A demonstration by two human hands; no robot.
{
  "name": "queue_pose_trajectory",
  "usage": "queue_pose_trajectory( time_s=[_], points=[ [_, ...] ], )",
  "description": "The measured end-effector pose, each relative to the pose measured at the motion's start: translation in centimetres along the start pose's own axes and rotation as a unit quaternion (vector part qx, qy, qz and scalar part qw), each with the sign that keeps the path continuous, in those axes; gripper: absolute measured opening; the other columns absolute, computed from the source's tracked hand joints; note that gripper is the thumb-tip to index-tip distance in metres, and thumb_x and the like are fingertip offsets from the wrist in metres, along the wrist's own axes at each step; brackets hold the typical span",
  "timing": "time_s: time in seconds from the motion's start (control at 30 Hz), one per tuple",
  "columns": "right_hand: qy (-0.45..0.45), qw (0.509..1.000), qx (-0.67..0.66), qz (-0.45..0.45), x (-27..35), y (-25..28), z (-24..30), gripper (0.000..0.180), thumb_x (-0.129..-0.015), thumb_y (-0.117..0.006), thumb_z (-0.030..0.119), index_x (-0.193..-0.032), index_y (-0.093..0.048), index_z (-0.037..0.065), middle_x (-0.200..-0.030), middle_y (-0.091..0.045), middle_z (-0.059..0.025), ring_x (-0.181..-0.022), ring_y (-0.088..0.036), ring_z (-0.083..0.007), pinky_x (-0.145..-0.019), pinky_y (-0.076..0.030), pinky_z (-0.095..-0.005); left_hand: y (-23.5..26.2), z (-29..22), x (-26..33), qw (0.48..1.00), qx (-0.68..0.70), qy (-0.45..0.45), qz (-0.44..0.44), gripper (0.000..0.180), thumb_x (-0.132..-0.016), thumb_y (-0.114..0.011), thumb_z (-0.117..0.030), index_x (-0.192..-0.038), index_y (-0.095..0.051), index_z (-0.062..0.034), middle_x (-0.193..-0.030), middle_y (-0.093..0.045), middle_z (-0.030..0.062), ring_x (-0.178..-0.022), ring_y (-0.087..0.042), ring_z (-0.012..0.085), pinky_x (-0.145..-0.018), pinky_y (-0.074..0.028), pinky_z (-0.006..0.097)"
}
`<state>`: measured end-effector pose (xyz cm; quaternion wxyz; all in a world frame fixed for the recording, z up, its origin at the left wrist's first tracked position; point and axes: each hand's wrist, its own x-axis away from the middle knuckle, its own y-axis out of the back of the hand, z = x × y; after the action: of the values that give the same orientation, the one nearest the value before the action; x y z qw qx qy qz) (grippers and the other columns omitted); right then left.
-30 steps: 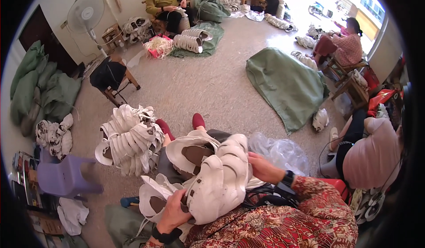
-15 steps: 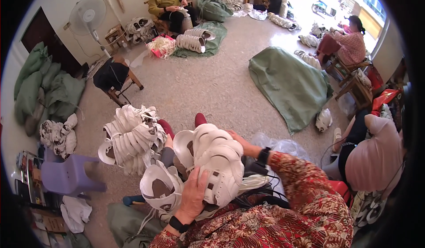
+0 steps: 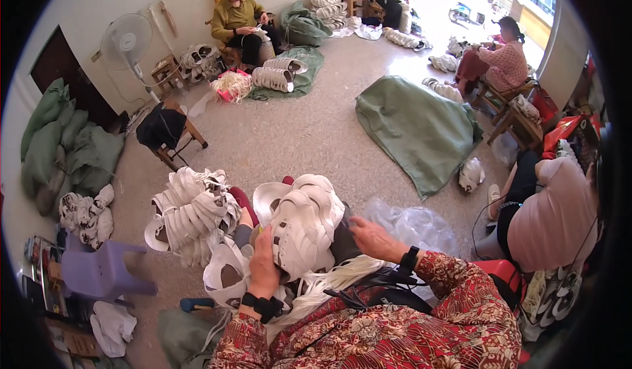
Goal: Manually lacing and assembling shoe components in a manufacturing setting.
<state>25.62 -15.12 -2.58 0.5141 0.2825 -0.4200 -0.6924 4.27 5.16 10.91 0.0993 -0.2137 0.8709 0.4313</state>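
Note:
A nested stack of white shoe uppers rests on my lap. My left hand grips the near left side of this stack, its fingers pointing up along it. Apart from the stack on its right, my right hand is open above my dark-clad knee, with nothing visible in it. A single white upper with a brown inside lies left of my left hand. Below the stack, a bundle of white laces spreads over my lap beside black cords. Another big pile of white uppers stands beyond, to the left.
A purple stool stands at left, green sacks behind it. Clear plastic bags lie by my right knee. A green cloth covers something on the floor ahead. A co-worker in pink sits close at right; others sit farther off.
My right hand has come off the stack and moved right, toward me. My left hand has shifted left, to the stack's side. The stack has turned slightly, and the laces show more.

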Motion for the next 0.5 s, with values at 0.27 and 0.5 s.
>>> queue_pose_trajectory(
  time_s=[0.27, 0.5],
  points=[
    [-0.08, 0.839, -0.523, -0.129, -2.2, 4.6, 6.8, 0.073, -0.087, -0.066, 0.034, -0.14, -0.04, -0.009, -0.127, -0.055, -0.0254, -0.119, -0.055, -0.0324, -0.101, -0.045, -0.0398, -2.5, -0.1, 0.1, 0.998, -0.019, 0.031, 0.043, 0.079, -0.074, -0.073, -0.005, -0.142, -0.034, 0.0017, -0.121, -0.056, 0.0201, -0.118, -0.049, 0.0387, -0.106, -0.036, 0.042],
    [-0.082, 0.857, -0.491, -0.133, -2.0, 1.8, 4.3, 0.075, -0.083, -0.06, 0.025, -0.145, -0.033, -0.008, -0.135, -0.048, -0.0255, -0.128, -0.048, -0.0323, -0.107, -0.04, -0.0393, -1.2, 0.3, 5.6, 0.99, -0.095, 0.045, 0.097, 0.083, -0.077, -0.073, -0.008, -0.147, -0.03, 0.0025, -0.126, -0.055, 0.0201, -0.126, -0.048, 0.037, -0.113, -0.033, 0.04]
  ],
)
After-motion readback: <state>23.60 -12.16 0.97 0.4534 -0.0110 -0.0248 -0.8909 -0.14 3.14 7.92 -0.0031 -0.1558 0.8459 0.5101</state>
